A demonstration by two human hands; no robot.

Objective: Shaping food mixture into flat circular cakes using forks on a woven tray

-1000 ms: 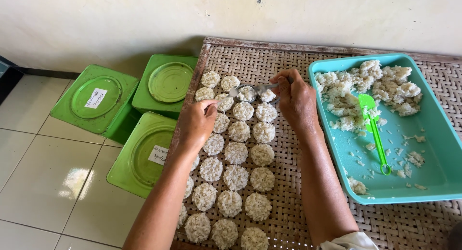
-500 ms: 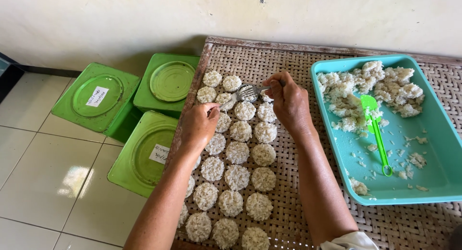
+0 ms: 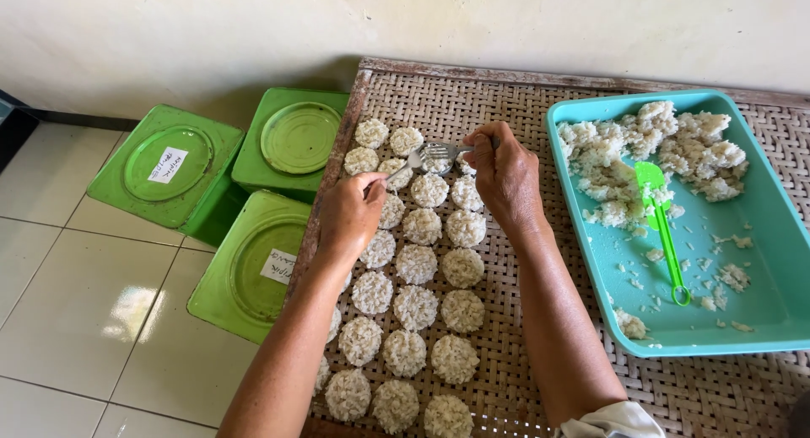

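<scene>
Several flat round rice cakes [image 3: 418, 263] lie in rows on a woven bamboo tray [image 3: 506, 92]. My left hand [image 3: 348, 217] grips the handle of a metal fork [image 3: 430, 154], whose tines point right over the top rows of cakes. My right hand [image 3: 504, 175] is curled, and its pinched fingertips meet the fork's tines. Whatever sits between those fingertips is hidden. To the right, a turquoise plastic tray [image 3: 772, 235] holds clumps of cooked rice [image 3: 645, 147] and a green plastic spoon [image 3: 662, 227].
Three green square tins with round lids [image 3: 173, 164] [image 3: 297, 138] [image 3: 257, 265] stand on the white tiled floor left of the bamboo tray. A pale wall runs along the back. Loose rice grains are scattered over the turquoise tray's bottom.
My right hand came down and left from the top rows to the fork's tines. My left hand lifted off the cakes and now holds the fork raised.
</scene>
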